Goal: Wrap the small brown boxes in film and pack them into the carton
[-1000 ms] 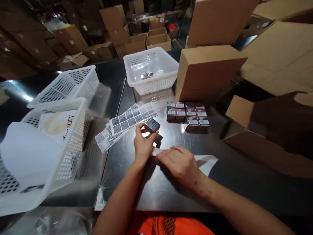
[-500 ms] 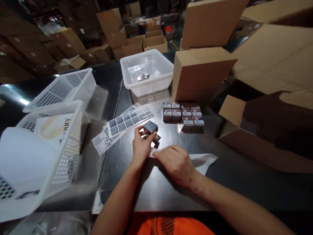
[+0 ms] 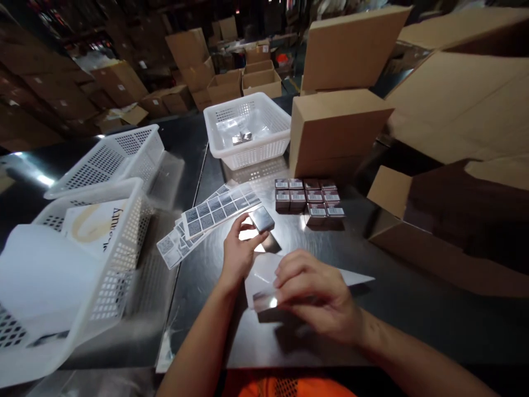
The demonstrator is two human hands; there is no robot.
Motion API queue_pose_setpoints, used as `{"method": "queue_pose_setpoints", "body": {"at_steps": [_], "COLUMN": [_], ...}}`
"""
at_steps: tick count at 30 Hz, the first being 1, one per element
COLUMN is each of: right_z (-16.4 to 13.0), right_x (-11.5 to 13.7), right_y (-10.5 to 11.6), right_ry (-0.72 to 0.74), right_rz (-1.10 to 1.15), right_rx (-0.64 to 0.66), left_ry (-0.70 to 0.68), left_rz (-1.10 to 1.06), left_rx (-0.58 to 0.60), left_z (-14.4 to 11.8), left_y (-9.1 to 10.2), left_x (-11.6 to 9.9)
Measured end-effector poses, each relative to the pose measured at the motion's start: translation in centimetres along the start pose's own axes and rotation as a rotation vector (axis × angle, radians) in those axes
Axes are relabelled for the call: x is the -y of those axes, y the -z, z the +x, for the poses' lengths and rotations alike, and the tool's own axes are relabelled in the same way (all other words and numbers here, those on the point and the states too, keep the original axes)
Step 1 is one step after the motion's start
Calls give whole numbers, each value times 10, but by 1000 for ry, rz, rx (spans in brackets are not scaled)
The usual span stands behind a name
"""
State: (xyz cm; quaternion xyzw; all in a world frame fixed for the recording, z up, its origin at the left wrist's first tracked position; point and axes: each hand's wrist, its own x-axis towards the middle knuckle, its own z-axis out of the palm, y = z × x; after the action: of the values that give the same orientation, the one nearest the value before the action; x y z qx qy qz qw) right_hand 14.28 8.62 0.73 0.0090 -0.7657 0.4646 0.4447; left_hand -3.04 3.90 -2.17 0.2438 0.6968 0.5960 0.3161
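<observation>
Left hand (image 3: 240,247): thumb and fingers clamped on a small box (image 3: 263,219), which is held tilted, its greyish face turned up; the box is above the surface (image 3: 198,314), just beside the near edge of the label sheets (image 3: 219,210); these sheets lie fanned and overlapping, printed with rows of dark squares.

Right hand (image 3: 318,295): fingers and thumb clamped on a thin white sheet (image 3: 261,271), which is bent and partly raised, with a bright reflection near its lower edge; one part of the sheet extends leftward to the left wrist, and a pointed end shows to the right of the hand; the middle is hidden by the fingers.

Beyond the hands, to the right of the held box and apart from it, stands a group of dark small cartons (image 3: 309,198) in close rows, white barcode labels visible on them; behind the group stands a large cardboard box (image 3: 330,138), and to its left a white basket (image 3: 248,153) containing clear plastic and a shiny metallic item; further white baskets (image 3: 103,275) are at the left, the nearer holding white papers; an open carton (image 3: 413,242) is at the right.
</observation>
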Motion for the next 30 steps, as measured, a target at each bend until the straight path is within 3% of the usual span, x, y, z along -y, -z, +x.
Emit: {"method": "queue_pose_setpoints", "body": {"at_steps": [3, 5, 10, 14, 19, 23, 30], "right_z": [7, 10, 13, 13, 13, 15, 16], "right_x": [3, 3, 6, 7, 5, 8, 11], "right_y": [22, 36, 58, 65, 57, 51, 48], "right_ry": [-336, -518, -754, -824, -865, -880, -901], "right_rz": [187, 197, 282, 368, 435, 448, 395], "right_rx": [-317, -426, -338, -285, -270, -278, -300], "left_ry": [-64, -117, -262, -153, -16, -56, -96], "left_rz": [-113, -95, 75, -90, -274, -262, -219], "left_rx": [174, 242, 255, 363, 504, 581, 565], "left_z": [-7, -12, -21, -22, -26, -26, -24], "left_y": [-2, -4, -4, -4, -7, -8, -7], "left_x": [0, 1, 3, 5, 10, 15, 15]}}
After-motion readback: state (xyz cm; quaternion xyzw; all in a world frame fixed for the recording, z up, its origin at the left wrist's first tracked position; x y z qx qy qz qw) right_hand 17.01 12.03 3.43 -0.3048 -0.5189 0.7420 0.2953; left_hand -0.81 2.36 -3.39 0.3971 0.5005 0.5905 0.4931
